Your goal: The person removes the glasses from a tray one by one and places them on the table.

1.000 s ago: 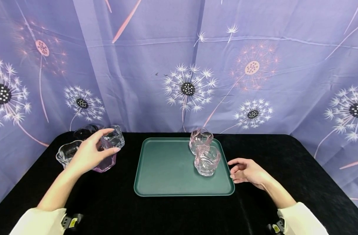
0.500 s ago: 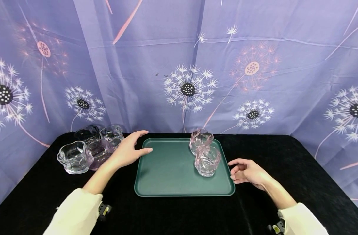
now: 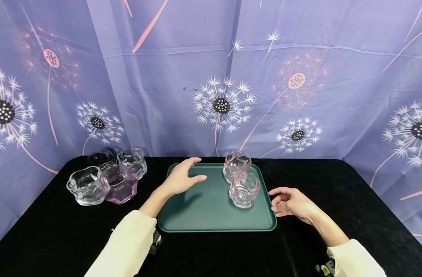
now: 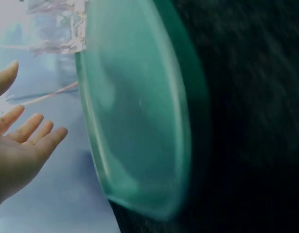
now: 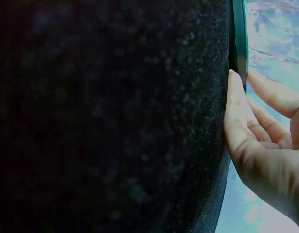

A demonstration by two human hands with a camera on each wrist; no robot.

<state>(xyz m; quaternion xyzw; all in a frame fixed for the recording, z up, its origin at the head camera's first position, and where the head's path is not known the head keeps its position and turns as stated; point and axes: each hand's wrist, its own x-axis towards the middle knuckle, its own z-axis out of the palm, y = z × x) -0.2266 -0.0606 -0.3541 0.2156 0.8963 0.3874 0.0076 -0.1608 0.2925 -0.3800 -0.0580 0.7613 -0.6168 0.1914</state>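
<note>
Item: black-draped bench (image 3: 335, 184), on which a green tray (image 3: 197, 207) is set, two pink-tinted glasses (image 3: 243, 189) held at its right side, one behind the other, and four more glasses (image 3: 107, 179) clustered well apart at the bench's left rear. Left hand (image 3: 181, 179), fingers spread and holding nothing, is held over the tray; right hand (image 3: 288, 202), loosely curled and empty, is rested just beside the tray's right rim. Handling note: a glass is judged best gripped round its wall, neighbours left unknocked.
</note>
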